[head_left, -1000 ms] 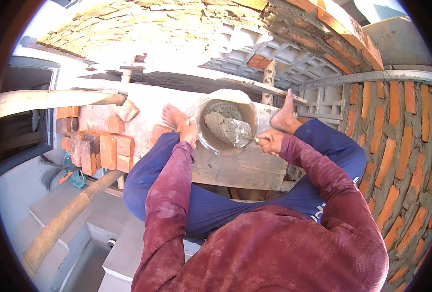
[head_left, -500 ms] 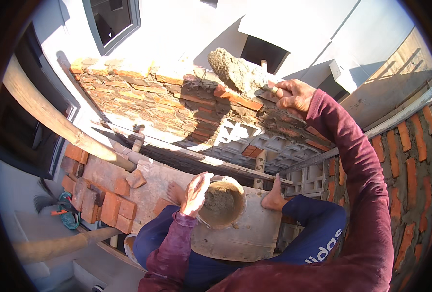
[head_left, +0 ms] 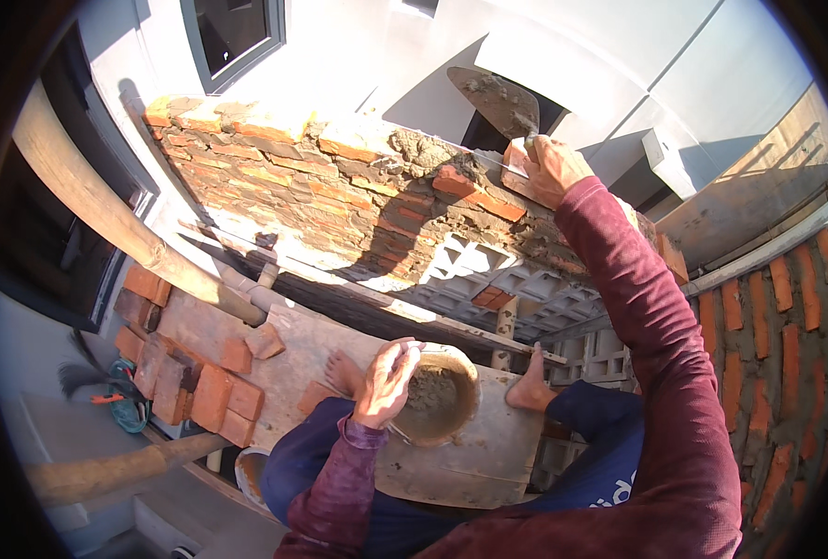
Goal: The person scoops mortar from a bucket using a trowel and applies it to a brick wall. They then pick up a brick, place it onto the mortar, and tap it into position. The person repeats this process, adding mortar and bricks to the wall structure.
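Observation:
My right hand (head_left: 555, 170) is closed round the handle of a trowel (head_left: 495, 101), held above the top of a brick wall (head_left: 283, 158). The blade is tilted up, with only a thin smear of mortar on it. A lump of fresh mortar (head_left: 425, 152) lies on the wall top, left of the trowel. A brick (head_left: 516, 166) lies on the wall just under my right hand. Between my legs stands a round bucket (head_left: 470, 391) of grey mortar (head_left: 431, 389). My left hand (head_left: 386, 384) is at its left rim, fingers curled together; their undersides are hidden.
I sit on a board (head_left: 465, 470) with loose bricks (head_left: 213, 396) stacked at its left. Bamboo poles (head_left: 130, 219) cross the left side. A gap runs between board and wall, over lattice blocks (head_left: 460, 261). Another brick wall (head_left: 773, 345) rises at the right.
The mortar has left the trowel and lies on the wall top. My right hand has turned the blade upward and shifted slightly left. The left hand stays by the bucket rim, its fingers more curled.

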